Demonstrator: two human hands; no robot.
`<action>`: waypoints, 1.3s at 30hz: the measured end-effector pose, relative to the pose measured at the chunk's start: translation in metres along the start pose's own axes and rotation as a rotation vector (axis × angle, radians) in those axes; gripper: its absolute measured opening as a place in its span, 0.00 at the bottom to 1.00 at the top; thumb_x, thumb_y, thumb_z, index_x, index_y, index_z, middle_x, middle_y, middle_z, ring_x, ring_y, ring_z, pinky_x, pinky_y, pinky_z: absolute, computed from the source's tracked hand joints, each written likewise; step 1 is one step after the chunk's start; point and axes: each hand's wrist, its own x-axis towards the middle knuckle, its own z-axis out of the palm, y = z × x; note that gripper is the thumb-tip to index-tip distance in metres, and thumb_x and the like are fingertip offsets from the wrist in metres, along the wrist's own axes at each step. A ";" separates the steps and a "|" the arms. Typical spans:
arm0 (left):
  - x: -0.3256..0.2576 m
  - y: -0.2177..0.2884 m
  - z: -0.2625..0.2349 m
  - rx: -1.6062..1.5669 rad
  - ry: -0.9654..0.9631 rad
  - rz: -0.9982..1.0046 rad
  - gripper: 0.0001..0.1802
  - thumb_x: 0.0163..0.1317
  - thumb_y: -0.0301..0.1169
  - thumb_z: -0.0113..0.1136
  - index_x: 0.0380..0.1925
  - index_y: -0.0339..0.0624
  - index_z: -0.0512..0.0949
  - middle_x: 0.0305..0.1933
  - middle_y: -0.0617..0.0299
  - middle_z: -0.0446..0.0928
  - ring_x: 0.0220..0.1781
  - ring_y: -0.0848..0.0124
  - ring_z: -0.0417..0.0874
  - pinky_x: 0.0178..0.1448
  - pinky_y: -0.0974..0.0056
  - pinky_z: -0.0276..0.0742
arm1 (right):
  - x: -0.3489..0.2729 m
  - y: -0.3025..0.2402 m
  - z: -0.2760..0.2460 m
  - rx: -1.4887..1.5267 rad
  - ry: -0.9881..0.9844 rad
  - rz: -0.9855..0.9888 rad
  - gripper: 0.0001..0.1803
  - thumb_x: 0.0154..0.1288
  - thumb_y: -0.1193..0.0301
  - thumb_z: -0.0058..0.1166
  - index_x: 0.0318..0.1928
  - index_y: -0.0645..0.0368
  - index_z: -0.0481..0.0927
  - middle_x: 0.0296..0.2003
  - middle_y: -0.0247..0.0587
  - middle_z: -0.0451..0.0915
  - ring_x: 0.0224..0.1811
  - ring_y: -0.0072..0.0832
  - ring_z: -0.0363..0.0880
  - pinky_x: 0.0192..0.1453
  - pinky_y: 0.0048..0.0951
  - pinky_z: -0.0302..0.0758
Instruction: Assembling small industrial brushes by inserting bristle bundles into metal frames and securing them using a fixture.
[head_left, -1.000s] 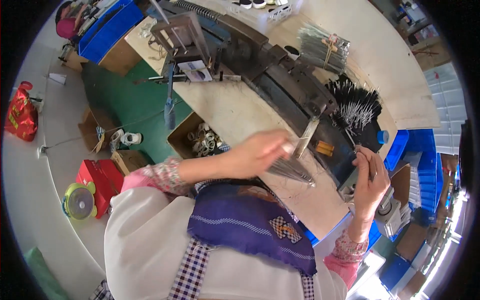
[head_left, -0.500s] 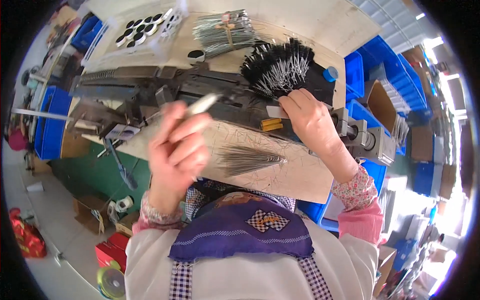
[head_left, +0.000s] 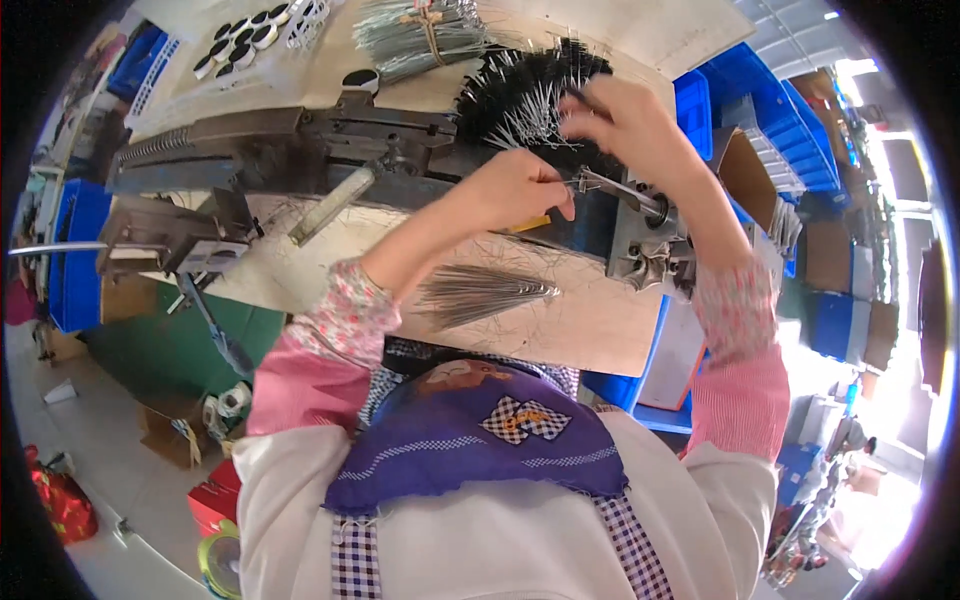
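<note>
My left hand [head_left: 522, 190] reaches across the bench with its fingers pinched, beside the rod-like metal spindle [head_left: 630, 190] of a machine. A thin wire seems to run from its fingertips to the spindle's tip, though it is very small. Just above, my right hand [head_left: 620, 118] is over the edge of a pile of black bristle brushes with twisted wire stems [head_left: 525, 115]. Its fingers are bent but apart, slightly blurred, with nothing visible in them. A fan of thin loose wires [head_left: 480, 297] lies on the bench in front of me.
A dark metal fixture [head_left: 260, 140] with a pale lever handle [head_left: 335, 205] stretches along the left. Behind are a bundle of silver wires [head_left: 425, 35] and a white basket [head_left: 150, 95] near black-topped white rolls [head_left: 240, 42]. Blue bins [head_left: 765, 120] stand at right.
My left hand has let go of the pale handle and moved right to the spindle. My right hand has lifted away from the spindle side toward the brush pile. The view has shifted slightly.
</note>
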 end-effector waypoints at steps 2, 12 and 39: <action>-0.001 0.008 -0.003 0.152 0.062 0.055 0.12 0.56 0.34 0.55 0.27 0.40 0.85 0.21 0.51 0.79 0.25 0.60 0.81 0.32 0.62 0.75 | -0.018 -0.004 0.003 0.147 -0.049 -0.128 0.11 0.56 0.68 0.60 0.32 0.64 0.79 0.29 0.48 0.77 0.35 0.42 0.78 0.38 0.35 0.75; -0.062 0.040 -0.050 1.301 0.653 0.645 0.08 0.54 0.22 0.57 0.32 0.46 0.81 0.31 0.67 0.75 0.30 0.72 0.80 0.30 0.69 0.77 | -0.004 -0.036 0.039 0.297 0.271 -0.380 0.08 0.56 0.73 0.59 0.37 0.61 0.81 0.31 0.43 0.80 0.34 0.42 0.80 0.38 0.36 0.77; -0.193 -0.103 -0.074 -0.766 1.207 -0.329 0.26 0.68 0.50 0.50 0.33 0.34 0.79 0.13 0.69 0.67 0.11 0.81 0.62 0.15 0.75 0.50 | -0.069 -0.055 0.098 0.006 0.075 -0.148 0.20 0.49 0.85 0.54 0.45 0.61 0.79 0.36 0.45 0.72 0.40 0.41 0.78 0.43 0.36 0.77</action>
